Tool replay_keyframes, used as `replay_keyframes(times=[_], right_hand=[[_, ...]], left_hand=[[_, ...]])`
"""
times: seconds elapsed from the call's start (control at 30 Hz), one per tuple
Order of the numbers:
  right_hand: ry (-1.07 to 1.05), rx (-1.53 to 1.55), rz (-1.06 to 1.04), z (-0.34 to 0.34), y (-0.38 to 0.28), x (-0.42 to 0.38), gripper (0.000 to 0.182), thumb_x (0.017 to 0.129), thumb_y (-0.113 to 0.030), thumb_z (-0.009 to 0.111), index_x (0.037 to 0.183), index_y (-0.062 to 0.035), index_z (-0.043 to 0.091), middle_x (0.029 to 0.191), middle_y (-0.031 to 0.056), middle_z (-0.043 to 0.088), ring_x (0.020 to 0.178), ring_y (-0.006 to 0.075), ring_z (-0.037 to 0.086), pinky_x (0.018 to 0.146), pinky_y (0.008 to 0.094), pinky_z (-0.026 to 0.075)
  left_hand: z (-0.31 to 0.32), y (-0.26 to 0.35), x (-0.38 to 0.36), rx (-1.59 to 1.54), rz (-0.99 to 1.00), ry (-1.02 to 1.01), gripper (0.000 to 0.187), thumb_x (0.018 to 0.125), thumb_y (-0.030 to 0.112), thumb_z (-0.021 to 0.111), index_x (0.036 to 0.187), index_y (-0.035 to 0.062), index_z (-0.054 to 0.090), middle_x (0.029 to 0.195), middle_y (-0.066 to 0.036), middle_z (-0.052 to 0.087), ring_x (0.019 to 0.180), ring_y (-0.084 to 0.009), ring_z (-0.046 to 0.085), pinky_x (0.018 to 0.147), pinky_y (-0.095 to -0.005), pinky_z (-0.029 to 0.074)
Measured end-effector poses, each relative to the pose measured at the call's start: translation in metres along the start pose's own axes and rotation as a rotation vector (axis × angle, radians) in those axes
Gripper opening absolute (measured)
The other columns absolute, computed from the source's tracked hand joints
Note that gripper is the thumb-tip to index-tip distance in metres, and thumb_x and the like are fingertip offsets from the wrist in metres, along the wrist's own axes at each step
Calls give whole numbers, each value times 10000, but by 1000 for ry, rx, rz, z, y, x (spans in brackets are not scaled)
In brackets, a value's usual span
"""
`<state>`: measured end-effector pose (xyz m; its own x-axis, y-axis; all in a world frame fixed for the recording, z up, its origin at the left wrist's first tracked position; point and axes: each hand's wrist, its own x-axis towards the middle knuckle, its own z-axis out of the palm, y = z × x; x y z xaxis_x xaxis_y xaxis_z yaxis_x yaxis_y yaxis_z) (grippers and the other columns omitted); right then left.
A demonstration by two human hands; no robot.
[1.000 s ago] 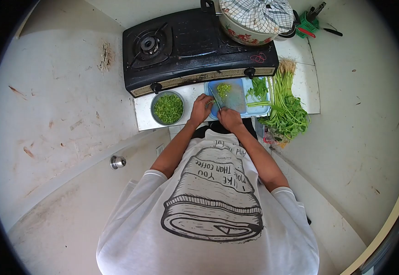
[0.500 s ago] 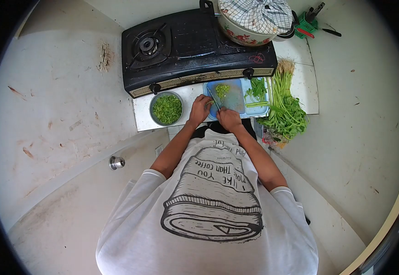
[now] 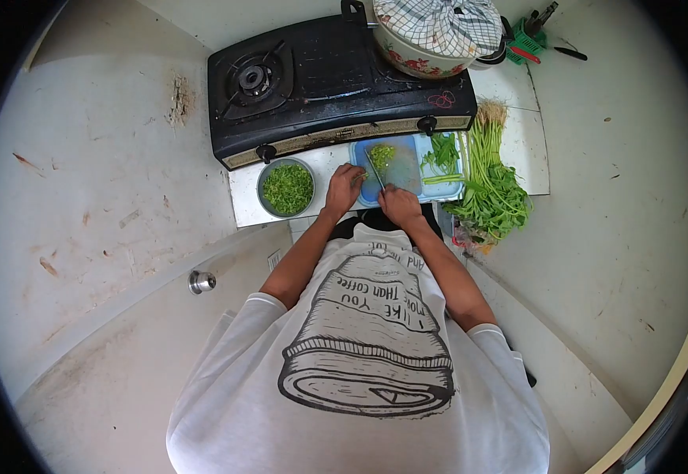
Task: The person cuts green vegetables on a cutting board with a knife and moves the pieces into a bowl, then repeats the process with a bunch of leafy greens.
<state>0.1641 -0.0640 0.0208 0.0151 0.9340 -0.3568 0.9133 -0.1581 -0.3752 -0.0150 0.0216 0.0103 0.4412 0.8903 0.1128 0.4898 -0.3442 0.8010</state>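
My right hand [image 3: 399, 205] is closed around the handle of a knife [image 3: 374, 168], whose blade points up and left over the blue cutting board [image 3: 408, 162]. At the board's left edge my left hand [image 3: 344, 188] pinches green stems, mostly hidden by the fingers. Chopped greens [image 3: 380, 155] lie in a small pile just beyond the blade. Cut leaves and stems [image 3: 442, 154] rest on the light blue tray's right part. Left of my left hand, a round bowl [image 3: 287, 187] holds finely chopped greens.
A black gas stove [image 3: 336, 79] spans the back of the counter, with a cloth-covered pot [image 3: 427, 55] on its right side. A large bunch of leafy greens [image 3: 494, 186] lies right of the tray. Behind it stands a green basket [image 3: 526, 39] with utensils.
The knife has shifted slightly right, away from my left fingers, and its blade is turned a little. My right hand has moved slightly right with it. My left hand has barely moved.
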Motion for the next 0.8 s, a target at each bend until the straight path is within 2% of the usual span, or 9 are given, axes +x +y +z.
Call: replay_keyframes(times=[0.27,0.47,0.57,0.67,0.8], right_hand=[[26,41,-93,4,-5,3,434,1069,-382,494,977,10,656,816,263,735,792,442,740,768,532,593],[21,15,-75,0,-10,2,414,1067,-365,499,987,12,651,811,258,738,783,431,744,745,534,599],[30,4,-73,1,-14,10,415,1064,-361,501,983,19,648,812,253,740,777,419,748,745,520,604],[29,-33,-65,1,-20,19,400,1059,-331,514,958,4,708,859,215,762,816,362,771,781,479,613],[5,-41,-38,-5,-24,18,396,1055,-323,521,956,0,727,897,205,769,844,356,774,800,470,613]], left_hand=[[5,-3,1,-33,-33,-2,148,871,3,721,1017,5,740,979,-181,686,951,-387,669,864,-465,539],[4,0,2,-58,-52,-12,134,867,-1,717,998,3,745,984,-179,692,942,-386,670,863,-463,541],[2,3,2,-58,-64,-24,130,865,-1,717,991,4,748,987,-185,692,943,-385,671,862,-462,542],[4,0,2,-66,-64,-21,136,860,-3,719,994,2,741,971,-186,685,929,-388,667,851,-466,540],[6,-1,1,-37,-67,-3,129,854,4,724,984,4,727,950,-189,661,911,-396,652,836,-478,531]])
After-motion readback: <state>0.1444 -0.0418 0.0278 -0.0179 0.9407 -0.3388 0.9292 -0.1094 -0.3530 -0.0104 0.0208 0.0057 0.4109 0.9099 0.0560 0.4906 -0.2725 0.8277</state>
